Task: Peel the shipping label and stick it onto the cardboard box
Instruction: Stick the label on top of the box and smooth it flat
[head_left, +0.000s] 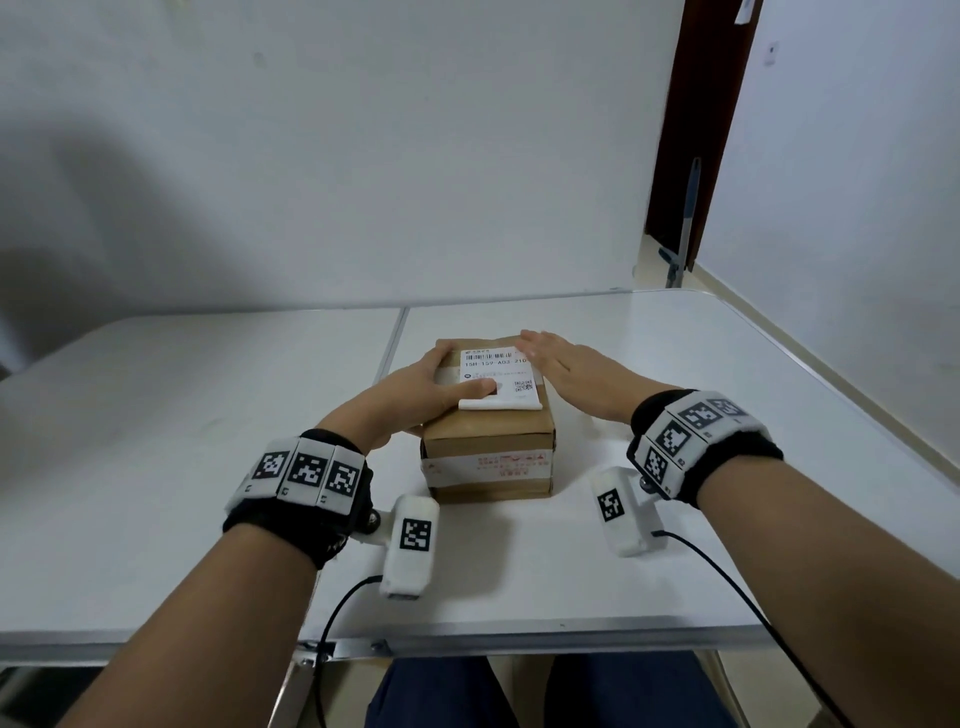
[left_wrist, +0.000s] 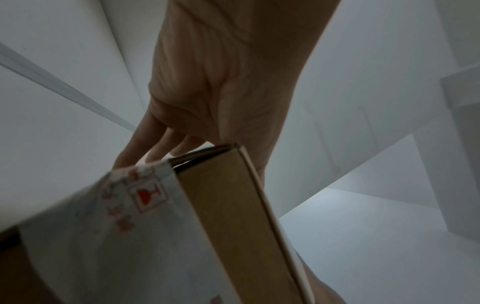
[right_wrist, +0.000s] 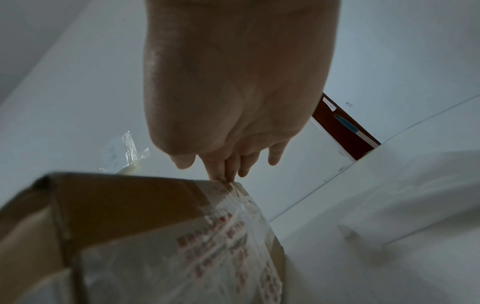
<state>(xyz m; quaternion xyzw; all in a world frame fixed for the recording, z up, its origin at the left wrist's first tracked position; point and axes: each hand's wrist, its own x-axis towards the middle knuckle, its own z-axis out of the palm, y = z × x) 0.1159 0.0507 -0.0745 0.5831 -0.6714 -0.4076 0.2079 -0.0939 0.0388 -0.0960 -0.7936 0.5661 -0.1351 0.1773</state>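
Observation:
A brown cardboard box with red-printed tape on its front stands in the middle of the white table. A white shipping label with a barcode lies on the box top, and its near edge curls up. My left hand lies over the box's left top edge with its thumb pressed on the label. My right hand rests flat, fingers straight, on the label's right edge. In the wrist views the left hand reaches along the box, and the right fingertips touch the box.
The table has a seam left of the box and a front edge near my knees. A wall stands close behind. A dark door frame and a grey pole stand at the back right. Crinkled clear film shows beyond the box.

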